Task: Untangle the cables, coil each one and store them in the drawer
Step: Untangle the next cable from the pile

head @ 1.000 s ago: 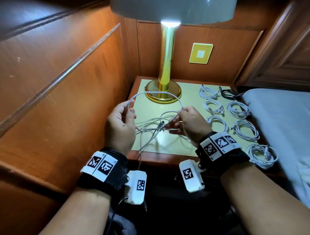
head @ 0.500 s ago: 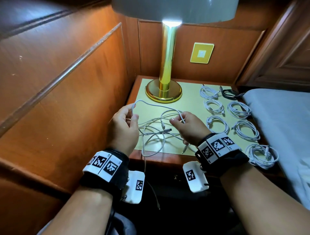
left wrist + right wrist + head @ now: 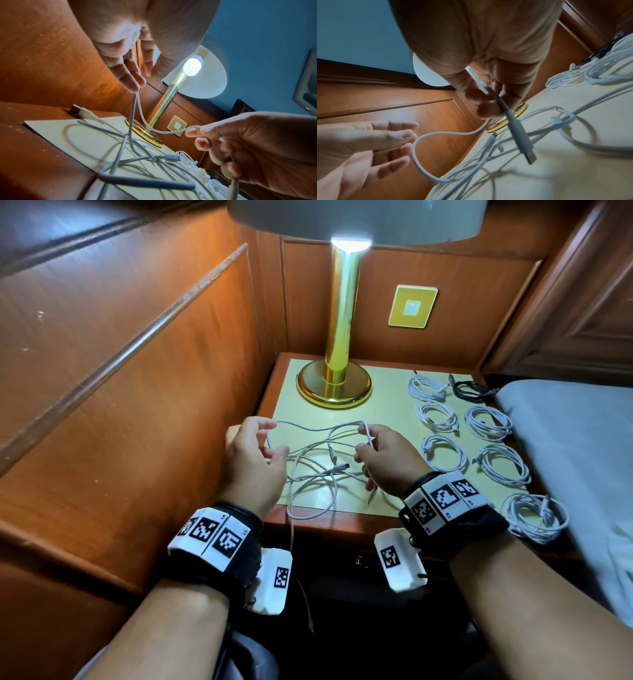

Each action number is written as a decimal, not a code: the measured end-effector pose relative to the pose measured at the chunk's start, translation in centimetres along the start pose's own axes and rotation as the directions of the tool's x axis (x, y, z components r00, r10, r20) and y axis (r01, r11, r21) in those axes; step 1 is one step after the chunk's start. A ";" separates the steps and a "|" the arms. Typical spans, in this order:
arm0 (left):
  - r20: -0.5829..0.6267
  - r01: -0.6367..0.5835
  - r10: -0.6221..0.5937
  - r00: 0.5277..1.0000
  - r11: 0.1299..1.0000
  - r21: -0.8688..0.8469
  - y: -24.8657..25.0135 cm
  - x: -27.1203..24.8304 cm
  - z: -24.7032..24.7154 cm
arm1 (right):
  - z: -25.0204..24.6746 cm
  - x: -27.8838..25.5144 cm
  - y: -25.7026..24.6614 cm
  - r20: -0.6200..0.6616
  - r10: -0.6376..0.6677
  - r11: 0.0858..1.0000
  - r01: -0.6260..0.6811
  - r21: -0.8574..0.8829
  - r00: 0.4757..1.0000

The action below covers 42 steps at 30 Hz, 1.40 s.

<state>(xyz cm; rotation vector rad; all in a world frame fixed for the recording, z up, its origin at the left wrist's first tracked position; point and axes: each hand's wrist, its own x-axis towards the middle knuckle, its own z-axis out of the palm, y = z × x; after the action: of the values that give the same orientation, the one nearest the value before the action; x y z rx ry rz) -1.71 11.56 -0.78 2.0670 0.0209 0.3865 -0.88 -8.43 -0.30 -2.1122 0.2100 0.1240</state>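
Nightstand (image 3: 301, 378) with tangled white cables (image 3: 318, 470) under handling.

The tangle, thin white cord (several plug ends showing), lies loose on the pale top near the front edge, one strand hanging over it. Right hand (image 3: 387, 460) pinches a raised strand; left hand (image 3: 251, 460) has fingers relaxed and spread, the strand draped across the fingertips.

Nightstand (image 3: 387, 501), brass lamp (image 3: 335, 386), coiled cables (image 3: 493, 422), tangled cables (image 3: 315, 474)

Lamp (image 3: 342, 344): brass stem and round base, lit, at the back of the desk (image 3: 387, 378).
Wall plate (image 3: 412, 307): yellow, on wood panelling.
Bed (image 3: 575, 440): pale sheet, right of desk.
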 end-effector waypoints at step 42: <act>0.082 -0.096 0.136 0.987 0.922 -0.374 0.3 0.0 0.6 | 3.7 -1.1 -2.0 -0.132 -0.322 0.900 0.347 0.263 0.937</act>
<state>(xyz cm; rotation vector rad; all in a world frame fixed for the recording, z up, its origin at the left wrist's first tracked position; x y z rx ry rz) -1.58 10.93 -0.77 1.7151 -0.2250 0.3236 -1.55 -4.09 -0.36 -1.8367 -0.0858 -0.1928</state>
